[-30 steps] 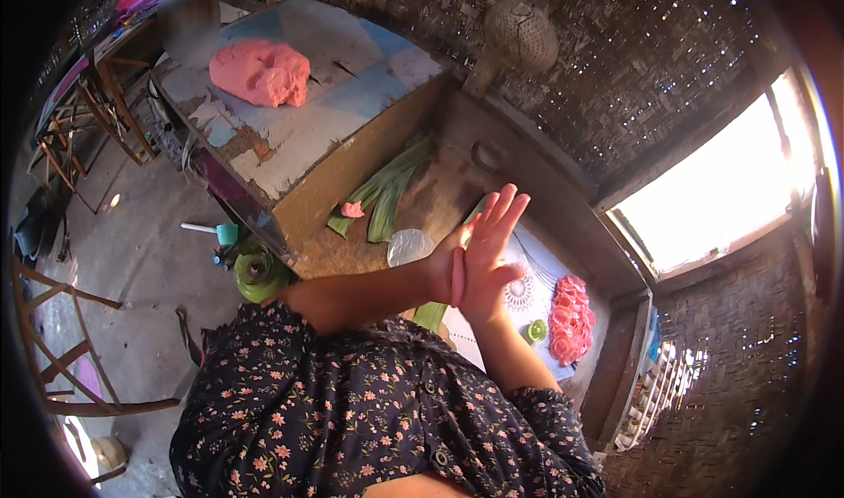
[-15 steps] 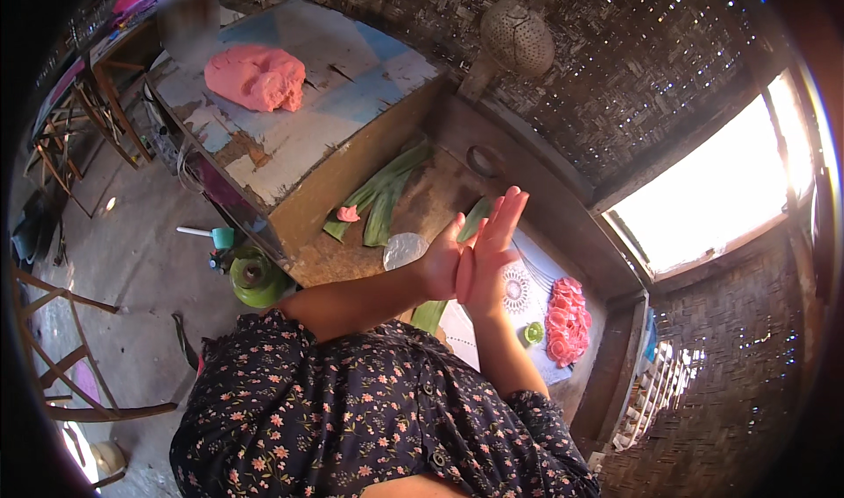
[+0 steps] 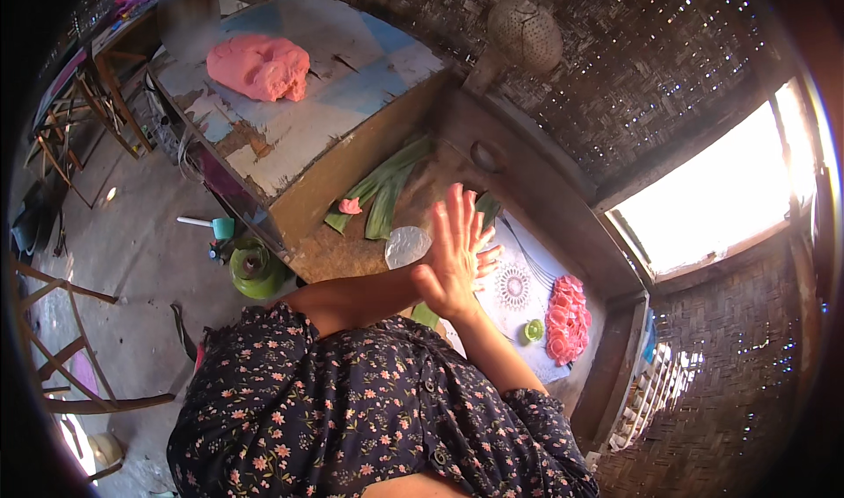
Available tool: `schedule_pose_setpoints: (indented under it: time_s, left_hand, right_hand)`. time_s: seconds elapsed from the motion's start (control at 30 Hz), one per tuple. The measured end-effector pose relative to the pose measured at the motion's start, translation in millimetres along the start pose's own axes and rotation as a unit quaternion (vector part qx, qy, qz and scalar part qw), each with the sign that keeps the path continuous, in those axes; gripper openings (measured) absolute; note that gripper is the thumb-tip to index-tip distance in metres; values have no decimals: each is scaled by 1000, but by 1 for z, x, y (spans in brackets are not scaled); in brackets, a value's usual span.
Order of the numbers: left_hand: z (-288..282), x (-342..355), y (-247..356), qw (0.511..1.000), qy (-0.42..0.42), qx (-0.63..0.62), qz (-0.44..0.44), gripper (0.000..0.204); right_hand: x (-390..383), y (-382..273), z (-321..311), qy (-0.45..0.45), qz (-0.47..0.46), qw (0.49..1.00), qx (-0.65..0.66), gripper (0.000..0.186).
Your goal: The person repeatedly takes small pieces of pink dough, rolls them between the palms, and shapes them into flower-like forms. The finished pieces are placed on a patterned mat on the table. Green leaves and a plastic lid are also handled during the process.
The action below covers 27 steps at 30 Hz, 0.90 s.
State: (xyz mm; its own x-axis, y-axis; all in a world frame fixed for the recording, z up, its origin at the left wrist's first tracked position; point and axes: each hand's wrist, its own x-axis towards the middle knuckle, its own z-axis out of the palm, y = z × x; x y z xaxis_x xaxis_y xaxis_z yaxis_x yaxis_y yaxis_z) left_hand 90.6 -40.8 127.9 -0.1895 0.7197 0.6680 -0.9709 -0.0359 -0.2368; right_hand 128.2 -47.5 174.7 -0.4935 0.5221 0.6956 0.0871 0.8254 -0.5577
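My right hand (image 3: 452,274) lies across my left hand (image 3: 488,259), both with fingers stretched out and apart. Most of the left palm is hidden behind the right hand; only its fingertips stick out on the right. Whatever is between the palms cannot be seen now. Beyond the hands, a small pink dough piece (image 3: 350,206) rests on green leaf strips (image 3: 380,217). A clear round plastic sheet (image 3: 407,247) lies just left of the hands. To their right are a small green mould (image 3: 532,331) and a pile of pink dough pieces (image 3: 569,320) on a white patterned sheet (image 3: 512,309).
A large pink dough lump (image 3: 259,67) sits on a worn raised tabletop (image 3: 352,102). A green gas cylinder (image 3: 253,274) and a turquoise dipper (image 3: 221,228) stand on the floor at left. A perforated ladle (image 3: 525,36) hangs on the woven wall, and a bright window (image 3: 712,190) is at right.
My right hand has swung left and across the left one, covering its palm. A pink dough bit, seen between the palms before, is now hidden.
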Motion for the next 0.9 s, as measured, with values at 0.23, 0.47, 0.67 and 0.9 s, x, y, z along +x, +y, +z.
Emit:
schedule_pose_setpoints:
  time_s: [0.23,0.47,0.67,0.9]
  left_hand:
    - [-23,-21,39,914,244,-56,-320,68]
    - [-6,-7,72,906,351,143,-190,75]
    - [12,18,120,942,251,205,-87,69]
    - [47,36,121,952,212,205,-84,66]
  right_hand:
    - [-8,49,-50,132,318,648,679,24]
    - [-44,71,-84,176,388,683,594,23]
    - [-47,78,-65,103,484,751,437,40]
    - [-10,135,-14,18,309,941,135,16]
